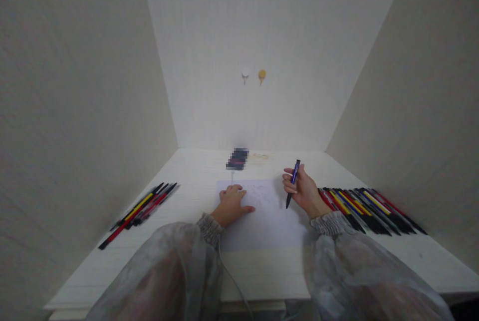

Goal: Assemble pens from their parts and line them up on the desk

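Note:
My right hand [304, 191] is closed round a blue and black pen [293, 183], held tip down over the right part of a white sheet of paper [262, 221]. My left hand [232, 203] rests on the sheet's left side with its fingers curled loosely; nothing shows in them. Faint scribbles mark the paper between the two hands. Both arms wear sheer grey sleeves with gathered cuffs.
A row of several pens [368, 208] lies on the white table [187, 171] to the right. A smaller bunch of pens [144, 206] lies at the left. A blurred dark object [237, 158] sits behind the paper. Walls close in on three sides, with two hooks [253, 76].

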The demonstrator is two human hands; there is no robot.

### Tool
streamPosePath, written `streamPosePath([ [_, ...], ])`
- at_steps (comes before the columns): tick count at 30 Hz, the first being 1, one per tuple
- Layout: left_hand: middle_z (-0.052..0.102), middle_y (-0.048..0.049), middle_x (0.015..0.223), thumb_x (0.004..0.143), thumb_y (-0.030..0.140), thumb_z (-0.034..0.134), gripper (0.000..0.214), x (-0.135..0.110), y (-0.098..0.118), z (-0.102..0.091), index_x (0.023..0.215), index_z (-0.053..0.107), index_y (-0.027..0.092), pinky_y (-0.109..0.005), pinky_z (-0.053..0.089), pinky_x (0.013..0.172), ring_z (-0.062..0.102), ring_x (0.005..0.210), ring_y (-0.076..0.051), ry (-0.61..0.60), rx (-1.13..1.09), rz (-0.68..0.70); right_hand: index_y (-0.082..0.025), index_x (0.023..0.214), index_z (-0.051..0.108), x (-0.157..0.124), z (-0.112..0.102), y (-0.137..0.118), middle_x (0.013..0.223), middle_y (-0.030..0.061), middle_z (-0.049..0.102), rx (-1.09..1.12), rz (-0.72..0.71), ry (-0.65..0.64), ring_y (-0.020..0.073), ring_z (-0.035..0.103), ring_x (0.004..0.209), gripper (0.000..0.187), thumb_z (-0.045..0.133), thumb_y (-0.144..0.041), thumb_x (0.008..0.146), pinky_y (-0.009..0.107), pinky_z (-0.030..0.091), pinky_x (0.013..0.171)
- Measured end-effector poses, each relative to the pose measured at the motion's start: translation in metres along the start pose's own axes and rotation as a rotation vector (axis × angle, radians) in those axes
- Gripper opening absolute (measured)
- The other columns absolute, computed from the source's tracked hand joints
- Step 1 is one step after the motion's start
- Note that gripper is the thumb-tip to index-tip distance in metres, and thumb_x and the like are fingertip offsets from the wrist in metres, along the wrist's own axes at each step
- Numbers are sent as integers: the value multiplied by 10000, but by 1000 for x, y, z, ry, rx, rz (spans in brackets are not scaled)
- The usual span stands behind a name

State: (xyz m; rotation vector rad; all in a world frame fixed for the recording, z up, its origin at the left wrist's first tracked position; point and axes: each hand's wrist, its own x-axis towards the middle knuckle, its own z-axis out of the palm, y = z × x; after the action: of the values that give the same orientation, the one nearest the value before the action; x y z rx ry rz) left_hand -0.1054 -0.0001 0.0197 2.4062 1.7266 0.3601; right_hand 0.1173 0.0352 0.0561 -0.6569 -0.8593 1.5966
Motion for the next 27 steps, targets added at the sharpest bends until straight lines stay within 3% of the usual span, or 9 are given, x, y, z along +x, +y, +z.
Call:
streamPosePath([
  [4,396,-91,1215,673,613,410,610,-2,0,0,1128,460,209,-420,271,878,328,1105,-252,0,11,0,-168,701,445,2,-12,-12,616,-12,506,-450,-111,224,57,428,407,77,514,-200,694,169,326,354],
  [6,392,-91,1222,687,603,400,595,-3,0,0,1134,452,213,-424,264,882,326,1110,-249,1,22,6,-162,735,457,2,-21,-22,641,5,528,-839,-134,313,78,484,457,27,469,-168,711,203,401,436],
  [9,384,-93,1236,701,599,381,582,-5,1,0,1143,437,223,-475,227,895,317,1121,-259,2,49,21,-136,794,519,0,-36,-32,735,65,591,-1573,-12,391,126,566,611,104,450,-163,721,236,427,570],
  [10,381,-95,1242,705,597,376,576,-6,1,0,1143,434,227,-500,210,896,314,1125,-264,1,58,25,-127,784,545,-2,-40,-34,762,90,605,-1701,21,401,154,577,684,114,468,-156,705,251,422,616],
  [13,370,-106,1256,716,582,375,550,-7,-1,-2,1135,435,229,-555,172,889,302,1137,-278,-21,82,23,-95,768,592,-11,-48,-31,811,158,619,-1857,76,431,227,569,828,145,484,-128,676,290,399,689],
  [18,347,-121,1277,722,562,384,541,-10,-6,-5,1135,432,215,-590,157,879,276,1163,-285,-62,82,28,-72,856,608,-26,-50,-20,862,189,625,-2195,158,399,247,585,836,246,401,-125,736,295,399,676],
  [27,333,-127,1291,719,540,402,540,-12,-4,-7,1132,431,193,-589,172,882,264,1182,-271,-97,67,23,-75,869,618,-32,-51,-17,872,187,625,-2252,143,444,266,579,854,261,393,-116,742,326,403,682],
])
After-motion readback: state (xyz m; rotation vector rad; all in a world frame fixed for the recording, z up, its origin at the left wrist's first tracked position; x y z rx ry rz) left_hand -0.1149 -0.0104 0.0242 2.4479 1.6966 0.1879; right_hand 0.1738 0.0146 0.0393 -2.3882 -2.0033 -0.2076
